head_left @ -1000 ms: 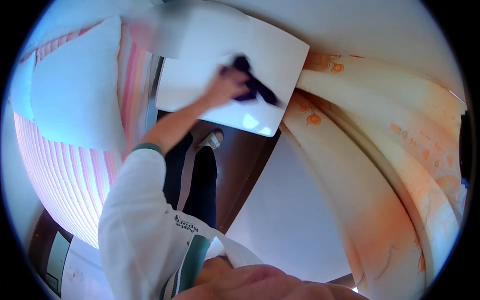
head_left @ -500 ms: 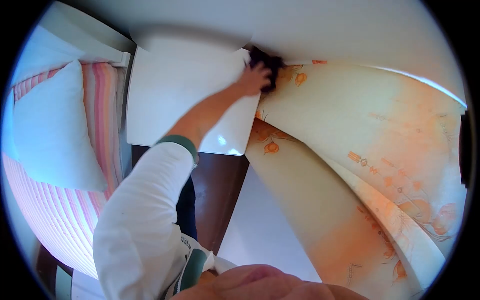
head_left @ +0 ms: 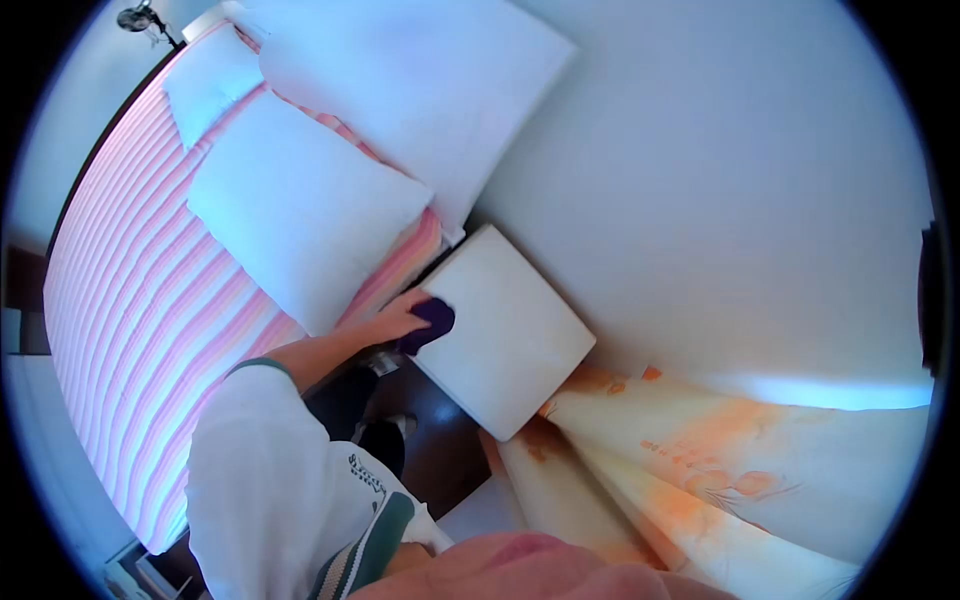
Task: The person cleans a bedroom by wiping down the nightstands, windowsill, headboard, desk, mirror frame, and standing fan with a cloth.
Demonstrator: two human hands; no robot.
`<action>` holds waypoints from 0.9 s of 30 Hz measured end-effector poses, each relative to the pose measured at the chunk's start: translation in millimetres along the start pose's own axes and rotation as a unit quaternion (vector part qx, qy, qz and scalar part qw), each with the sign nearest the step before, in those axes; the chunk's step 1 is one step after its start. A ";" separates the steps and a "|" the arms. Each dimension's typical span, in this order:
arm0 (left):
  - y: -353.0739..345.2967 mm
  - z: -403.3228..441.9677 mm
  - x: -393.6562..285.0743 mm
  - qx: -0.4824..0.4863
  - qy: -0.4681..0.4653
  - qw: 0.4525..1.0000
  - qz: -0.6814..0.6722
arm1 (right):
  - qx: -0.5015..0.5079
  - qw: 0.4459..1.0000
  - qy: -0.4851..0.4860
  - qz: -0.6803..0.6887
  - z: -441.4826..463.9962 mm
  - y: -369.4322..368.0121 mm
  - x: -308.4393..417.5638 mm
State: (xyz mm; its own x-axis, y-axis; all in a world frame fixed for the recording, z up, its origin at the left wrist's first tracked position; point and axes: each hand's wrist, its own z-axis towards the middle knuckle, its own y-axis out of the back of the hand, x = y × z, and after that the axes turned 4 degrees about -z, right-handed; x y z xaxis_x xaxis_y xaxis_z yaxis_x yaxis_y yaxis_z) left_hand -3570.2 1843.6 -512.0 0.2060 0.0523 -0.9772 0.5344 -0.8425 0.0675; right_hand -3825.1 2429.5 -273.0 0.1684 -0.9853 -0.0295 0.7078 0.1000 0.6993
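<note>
My left hand [head_left: 402,316] comes in from the left and grips a dark purple cloth [head_left: 434,324]. The cloth is bunched under and beyond the fingers. It rests on the edge of a white bedside table [head_left: 515,335], on the side nearest the bed. Part of the fingers is hidden by the cloth. My right hand is out of view.
A bed with a pink-striped cover [head_left: 190,330] and white pillows [head_left: 305,205] lies to the left, below a white headboard [head_left: 430,70]. A pale curtain with orange patterns [head_left: 700,470] hangs at the lower right. Dark floor [head_left: 440,435] shows below the table.
My left hand has moved with the cloth from the table's far corner by the curtain to the edge beside the bed. The view has turned towards the bed.
</note>
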 end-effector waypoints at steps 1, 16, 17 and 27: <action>15.4 7.0 -43.0 -0.023 -0.034 0.998 -0.044 | 0.000 1.000 0.004 0.020 0.2 4.1 20.0; 174.3 236.1 -306.7 -0.185 -0.584 0.712 0.343 | 0.291 0.858 0.216 0.363 -18.1 38.4 478.9; 215.8 265.2 -304.6 -0.250 -0.580 0.715 0.299 | 0.304 0.851 0.229 0.362 -15.6 32.7 500.6; 619.2 377.1 -283.1 -0.507 -0.293 0.768 0.257 | 0.231 0.858 0.383 0.252 49.0 -2.1 612.1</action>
State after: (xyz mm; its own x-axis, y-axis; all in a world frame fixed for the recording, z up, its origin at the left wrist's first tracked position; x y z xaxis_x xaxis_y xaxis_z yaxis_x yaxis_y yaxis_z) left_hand -3606.8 1104.9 -269.5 0.3584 -0.6487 -0.6714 0.9311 0.1966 0.3071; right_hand -3757.1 1819.4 -257.5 0.9000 -0.4353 0.0227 0.0951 0.2468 0.9644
